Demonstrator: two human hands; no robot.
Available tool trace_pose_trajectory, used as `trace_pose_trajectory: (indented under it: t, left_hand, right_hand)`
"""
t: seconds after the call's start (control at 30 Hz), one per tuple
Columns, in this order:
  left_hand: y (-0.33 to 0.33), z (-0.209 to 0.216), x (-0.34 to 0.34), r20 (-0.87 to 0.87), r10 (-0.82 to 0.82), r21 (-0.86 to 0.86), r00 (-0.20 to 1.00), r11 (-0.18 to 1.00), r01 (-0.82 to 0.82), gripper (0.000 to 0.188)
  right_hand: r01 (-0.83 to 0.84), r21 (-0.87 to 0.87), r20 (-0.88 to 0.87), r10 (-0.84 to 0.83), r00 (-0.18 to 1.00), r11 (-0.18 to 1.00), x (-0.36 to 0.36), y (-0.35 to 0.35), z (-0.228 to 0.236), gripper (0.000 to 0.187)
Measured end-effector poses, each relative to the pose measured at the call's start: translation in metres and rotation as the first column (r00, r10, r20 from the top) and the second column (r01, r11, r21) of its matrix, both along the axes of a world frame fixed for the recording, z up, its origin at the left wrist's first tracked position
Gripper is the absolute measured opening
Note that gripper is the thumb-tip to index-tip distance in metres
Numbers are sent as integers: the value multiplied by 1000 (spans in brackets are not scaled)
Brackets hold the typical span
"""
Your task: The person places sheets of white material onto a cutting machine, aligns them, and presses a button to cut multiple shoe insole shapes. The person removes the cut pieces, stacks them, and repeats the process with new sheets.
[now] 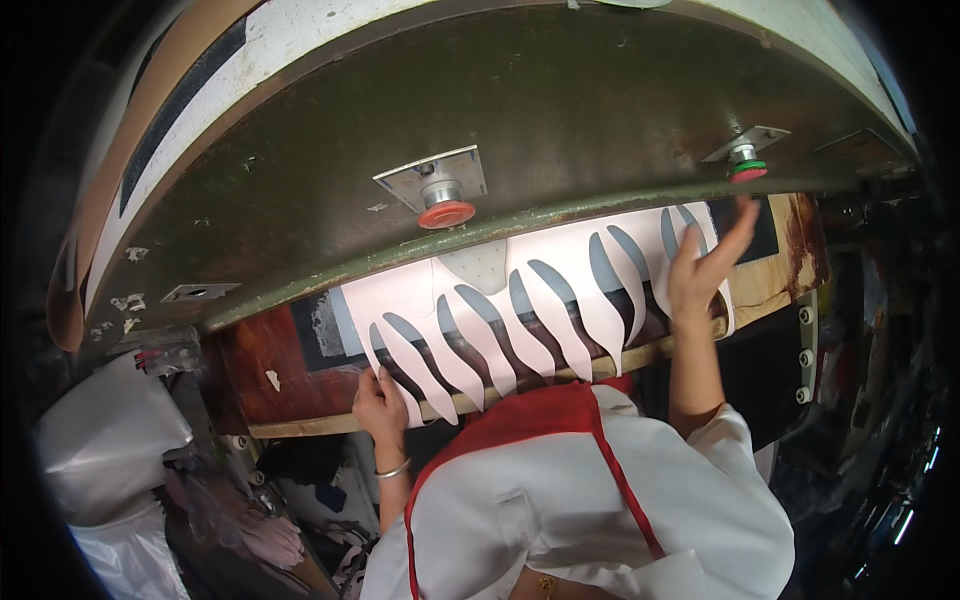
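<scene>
A pale pink sheet with several long, curved cut-outs lies on the work surface under the machine's large dark green beam. Its narrow, pointed strips hang over the front edge toward me. My left hand is closed at the sheet's lower left corner, holding the outermost strip by its edge. At the right end of the sheet, my right hand is raised with its fingers apart and nothing in it. Its fingertips are just below a red push button with a green ring. The fingers hide part of the sheet's right end.
The green beam spans the view above the sheet, close over the work surface. A second red push button sticks out of its front, left of the middle. Clear plastic bags are piled at the left. A wooden board edge runs along the front.
</scene>
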State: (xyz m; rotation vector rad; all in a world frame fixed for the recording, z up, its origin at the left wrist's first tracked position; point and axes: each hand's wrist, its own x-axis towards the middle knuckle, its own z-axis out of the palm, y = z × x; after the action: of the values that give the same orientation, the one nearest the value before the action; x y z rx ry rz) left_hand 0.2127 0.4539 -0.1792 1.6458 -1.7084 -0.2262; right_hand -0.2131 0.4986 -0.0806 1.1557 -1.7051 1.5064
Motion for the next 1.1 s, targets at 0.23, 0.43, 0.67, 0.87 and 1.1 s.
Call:
trace_pose_trajectory:
  t: [0.23, 0.43, 0.67, 0.87, 1.1]
  left_hand:
    - [-5, 1, 0, -39, 5, -52, 999, 999, -7, 19]
    - [-9, 12, -4, -8, -15, -90, 1000, 996, 14, 21]
    - [-1, 17, -3, -92, 1, -60, 996, 998, -6, 28]
    - [8, 9, -6, -49, 92, -18, 995, 995, -93, 31]
    - [64, -3, 10, -109, 116, 65, 987, 992, -110, 30]
  right_hand:
    - [74, 55, 51, -77, 996, 996, -23, -11, 24, 97]
    - [97, 237, -17, -95, 995, 967, -41, 22, -12, 92]
    - [-95, 358, 616, -159, 772, 929, -86, 84, -96, 40]
    - [-82, 414, 420, -111, 901, 906, -102, 90, -123, 31]
    - [6, 415, 563, -262, 784, 910, -78, 156, -107, 18]
